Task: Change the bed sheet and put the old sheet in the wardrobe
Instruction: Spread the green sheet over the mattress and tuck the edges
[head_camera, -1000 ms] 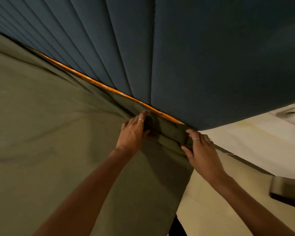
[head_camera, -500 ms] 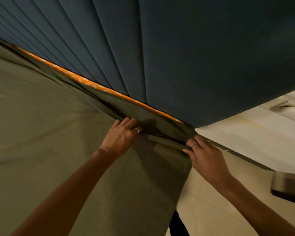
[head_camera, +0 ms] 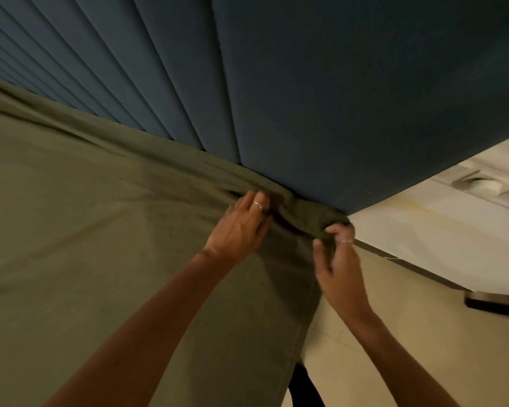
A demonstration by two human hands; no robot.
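One wide olive sheet (head_camera: 71,230) across the bed, drawn up against the ribbed blue headboard (head_camera: 306,98) beside pale floor (head_camera: 409,333), now covering the orange strip that showed along that seam half a second ago. Flat on the fabric near the corner, left grip (head_camera: 241,227), fingers straight, holding nothing; bunched round the sheet's corner at the headboard's end, right grip (head_camera: 338,259), fingers curled on cloth. Likely means this head corner nearly tucked, with old sheet and wardrobe out of view.
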